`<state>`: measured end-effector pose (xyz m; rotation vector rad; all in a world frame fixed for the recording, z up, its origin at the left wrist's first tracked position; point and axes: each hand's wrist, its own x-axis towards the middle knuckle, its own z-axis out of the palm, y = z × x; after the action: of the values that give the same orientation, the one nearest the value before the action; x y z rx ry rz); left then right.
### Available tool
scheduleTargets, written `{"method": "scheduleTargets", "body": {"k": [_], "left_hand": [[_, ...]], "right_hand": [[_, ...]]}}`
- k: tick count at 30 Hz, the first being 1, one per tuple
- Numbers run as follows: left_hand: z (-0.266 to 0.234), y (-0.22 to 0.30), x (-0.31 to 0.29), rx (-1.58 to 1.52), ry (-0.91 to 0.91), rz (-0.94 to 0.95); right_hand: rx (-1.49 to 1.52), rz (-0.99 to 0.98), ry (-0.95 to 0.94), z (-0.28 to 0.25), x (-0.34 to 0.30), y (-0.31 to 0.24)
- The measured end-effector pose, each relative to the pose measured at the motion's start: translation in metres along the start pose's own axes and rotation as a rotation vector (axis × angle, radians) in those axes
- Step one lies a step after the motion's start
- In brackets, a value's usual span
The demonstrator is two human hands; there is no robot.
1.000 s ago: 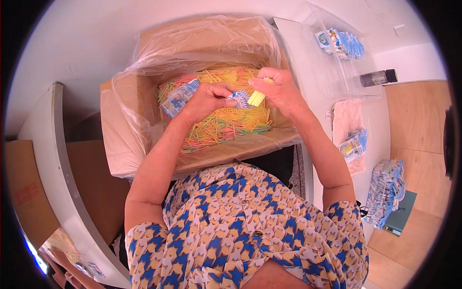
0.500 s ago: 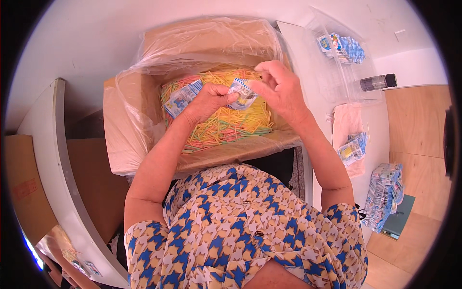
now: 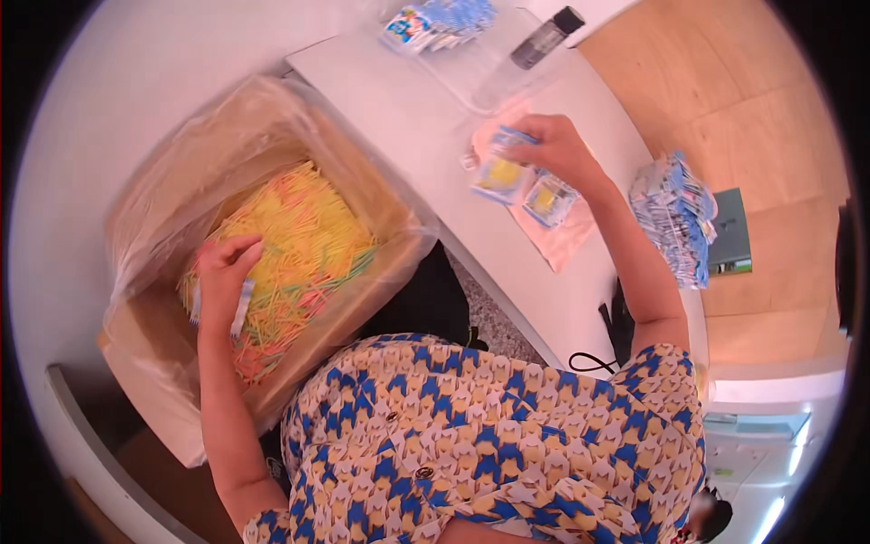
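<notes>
My right hand [image 3: 557,150] pinches a small clear-and-blue packet [image 3: 499,176] with yellow contents, blurred by motion, over a pink cloth [image 3: 555,243] on the white table. Beside it on the cloth lies another such packet [image 3: 549,199]. My left hand [image 3: 225,272] hovers over a lined cardboard box, its fingers curled in toward the thumb and nothing showing between them. Beneath that wrist, partly hidden, a blue-and-white packet [image 3: 243,308] rests on the thin yellow, pink and green sticks [image 3: 299,227] filling the box.
The cardboard box [image 3: 149,399] has a clear plastic liner over its rim. On the white table [image 3: 381,109] stand a clear tray [image 3: 462,68] with several packets and a dark-capped bottle [image 3: 546,38]. A bundled stack of packets [image 3: 672,218] sits at the right by a dark green board [image 3: 732,231].
The view has swung rightward. My right hand has taken the packet from my left and carried it from above the box to the pink cloth. My left hand stays over the box.
</notes>
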<state>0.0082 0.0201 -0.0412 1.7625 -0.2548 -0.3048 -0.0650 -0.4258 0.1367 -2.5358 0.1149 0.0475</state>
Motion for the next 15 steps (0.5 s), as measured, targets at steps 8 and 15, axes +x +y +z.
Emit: {"method": "scheduleTargets", "body": {"k": [8,15], "left_hand": [[0.022,0.025,-0.003,0.354,-0.085,0.274],[0.213,0.144,0.029,0.64,-0.405,0.96]], "right_hand": [[-0.184,0.157,0.465,0.018,-0.077,0.114],[-0.135,0.124,0.658,-0.042,-0.062,0.193]]}}
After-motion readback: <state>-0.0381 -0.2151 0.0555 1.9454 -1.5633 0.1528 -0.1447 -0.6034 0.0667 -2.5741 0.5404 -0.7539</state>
